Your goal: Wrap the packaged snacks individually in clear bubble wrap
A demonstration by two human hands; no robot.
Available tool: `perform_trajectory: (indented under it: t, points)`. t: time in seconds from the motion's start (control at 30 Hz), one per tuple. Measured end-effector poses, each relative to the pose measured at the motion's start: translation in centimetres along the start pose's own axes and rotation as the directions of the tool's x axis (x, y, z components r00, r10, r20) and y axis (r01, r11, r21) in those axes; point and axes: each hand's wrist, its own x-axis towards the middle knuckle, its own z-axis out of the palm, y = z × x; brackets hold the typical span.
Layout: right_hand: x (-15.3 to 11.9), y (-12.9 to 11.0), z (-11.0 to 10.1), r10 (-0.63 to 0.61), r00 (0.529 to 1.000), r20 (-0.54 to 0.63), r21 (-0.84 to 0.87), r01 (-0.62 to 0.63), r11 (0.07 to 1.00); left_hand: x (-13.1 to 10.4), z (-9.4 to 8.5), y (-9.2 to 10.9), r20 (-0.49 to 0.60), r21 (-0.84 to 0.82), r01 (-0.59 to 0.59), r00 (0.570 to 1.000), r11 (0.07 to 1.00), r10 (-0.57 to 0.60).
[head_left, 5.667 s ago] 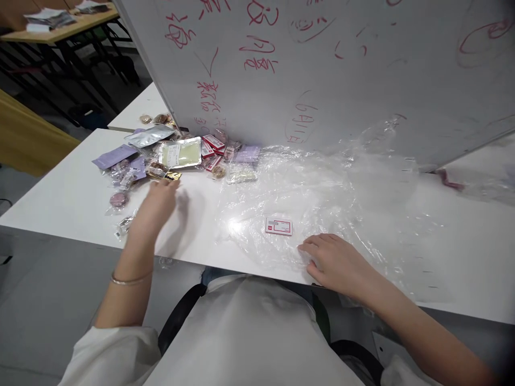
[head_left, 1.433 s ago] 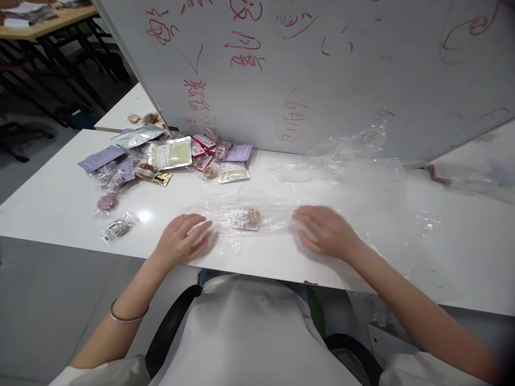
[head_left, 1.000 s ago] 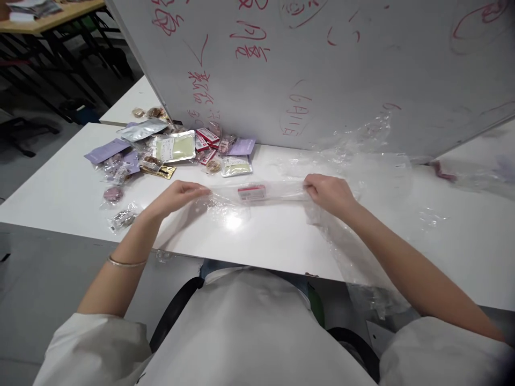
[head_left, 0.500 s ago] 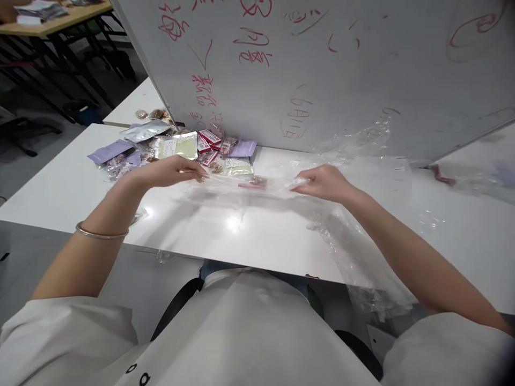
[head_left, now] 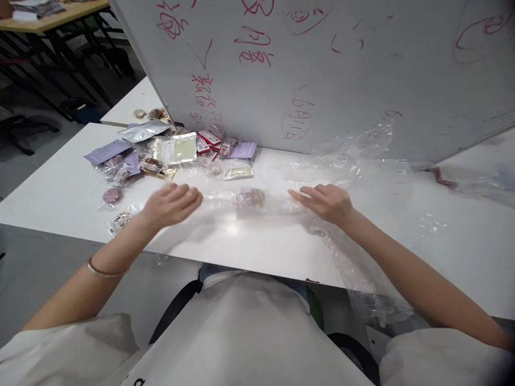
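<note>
Across the back of the work surface, a big white dry-erase board [head_left: 322,69] with red handwriting stood on edge, blocking most of the room. Dark floor [head_left: 30,110] past its left end, plus a wooden-topped desk [head_left: 78,9] on black legs, papers on top, and a dark bin [head_left: 80,110] below. Main surface: long white rectangular table [head_left: 52,182], smooth, one bright glare spot mid-front. Second white table [head_left: 131,104] butted up behind its left end.

Wide clear plastic sheeting [head_left: 386,185] covered much of the right half, crumpled against the board; a crinkled length hung over the front edge.

Left hand [head_left: 173,205]: fingers curled closed on one end of a twisted strip of clear plastic film [head_left: 217,198]. Right hand [head_left: 324,202]: fingers close together, forefinger out at the other end; blurred, couldn't tell if it gripped.

Back left, mixed heap: shiny silver pouch [head_left: 145,131], pale green foil pouch [head_left: 183,148], flat purple sachet [head_left: 108,151], with a smaller pale green pouch [head_left: 238,169] at its right end. Between the hands, inside the film: small brown-and-pinkish bundle [head_left: 250,197], motion-blurred, soft shadow on the white below. Smallest: flat red-and-white boxes [head_left: 210,138] in the heap, round pink wrapped piece [head_left: 112,195] just in front.
</note>
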Motion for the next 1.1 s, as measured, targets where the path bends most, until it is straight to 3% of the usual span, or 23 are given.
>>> perform_trajectory:
  t: [0.07,0.17,0.3,0.43,0.5,0.57,0.67,0.73,0.8,0.83,0.97,1.03,1.1]
  points:
    - [-1.6,0.0,0.7,-0.116,0.987,0.109,0.052,0.111,0.993,-1.9,1.6,1.4,0.147,-0.102,-0.068,0.986,0.993,0.082]
    - [-3.3,-0.1,1.5,-0.205,0.971,0.121,0.151,0.186,0.971,-3.6,2.8,2.9,0.169,-0.213,-0.037,0.983,0.976,0.075]
    - [-3.6,-0.2,1.1,-0.039,0.992,0.120,0.254,0.007,0.967,-3.0,2.2,2.3,0.209,-0.249,0.206,0.966,0.946,-0.156]
    - [-2.4,-0.2,0.3,0.182,0.973,0.143,0.025,-0.188,0.982,-0.2,2.8,0.4,0.280,0.024,0.336,0.902,0.941,-0.329]
    - [-1.5,-0.3,0.0,0.288,0.943,0.166,-0.121,-0.270,0.955,0.9,3.8,0.1,0.251,0.179,0.361,0.882,0.915,-0.398]
    - [-0.7,-0.6,-0.4,0.447,0.866,0.224,-0.192,-0.410,0.892,1.5,4.9,0.7,0.177,0.249,0.389,0.882,0.887,-0.436]
    - [0.1,-1.2,-1.4,0.624,0.722,0.299,-0.169,-0.604,0.779,1.5,6.5,4.3,-0.072,0.219,0.376,0.926,0.900,-0.370]
    - [0.4,-1.4,-2.3,0.641,0.696,0.324,-0.097,-0.649,0.754,1.5,7.8,7.9,-0.154,0.140,0.252,0.961,0.958,-0.230]
    - [0.6,-1.1,-3.4,0.632,0.695,0.343,-0.013,-0.669,0.743,1.7,9.3,11.7,-0.083,0.054,0.080,0.994,0.995,-0.075]
    - [0.8,-0.9,-4.0,0.623,0.695,0.360,0.043,-0.679,0.732,2.0,10.1,13.3,-0.035,0.037,0.060,0.998,0.997,-0.059]
    - [1.7,-1.0,-6.1,0.508,0.719,0.474,0.424,-0.692,0.584,3.1,12.3,17.1,0.048,0.026,0.187,0.981,0.982,-0.188]
    - [2.4,-2.3,-6.5,0.382,0.804,0.456,0.644,-0.594,0.482,3.5,12.5,17.6,0.068,-0.001,0.221,0.973,0.975,-0.220]
    - [3.1,-4.2,-6.0,0.190,0.914,0.360,0.816,-0.407,0.411,3.6,12.2,17.7,0.110,-0.062,0.212,0.973,0.975,-0.204]
